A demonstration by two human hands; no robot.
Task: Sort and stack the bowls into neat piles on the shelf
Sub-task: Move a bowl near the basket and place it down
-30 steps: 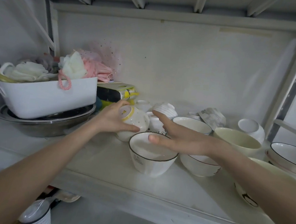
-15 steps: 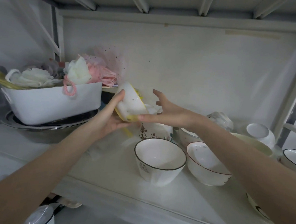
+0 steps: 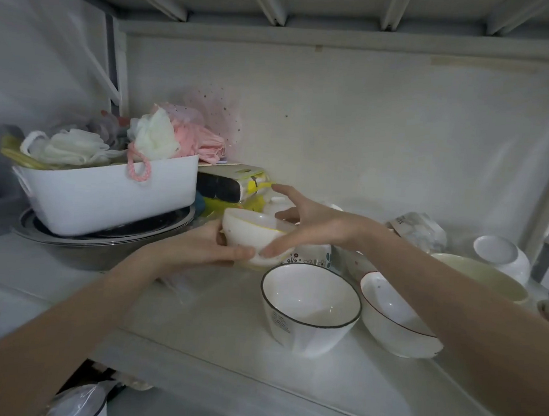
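Observation:
A small white bowl with a yellow rim (image 3: pixel 250 229) is upright just above the shelf (image 3: pixel 212 330), held between both hands. My left hand (image 3: pixel 195 247) grips its left side and base. My right hand (image 3: pixel 311 223) holds its right side with the thumb low and the fingers spread above. In front stands a black-rimmed white bowl (image 3: pixel 310 307), and a red-rimmed white bowl (image 3: pixel 395 317) leans beside it. A flower-patterned cup or bowl (image 3: pixel 312 256) sits behind, partly hidden by my right hand.
A white tub (image 3: pixel 105 192) full of bath sponges rests on metal basins (image 3: pixel 102 241) at the left. A yellow-black package (image 3: pixel 232 185) lies behind. At the right are a cream bowl (image 3: pixel 479 277), an upturned white bowl (image 3: pixel 503 256) and a wrapped bowl (image 3: pixel 418 227).
The yellow-rimmed bowl was lifted off its side, turned over in both hands and now sits upright and lower, near the shelf. The view shifted slightly left.

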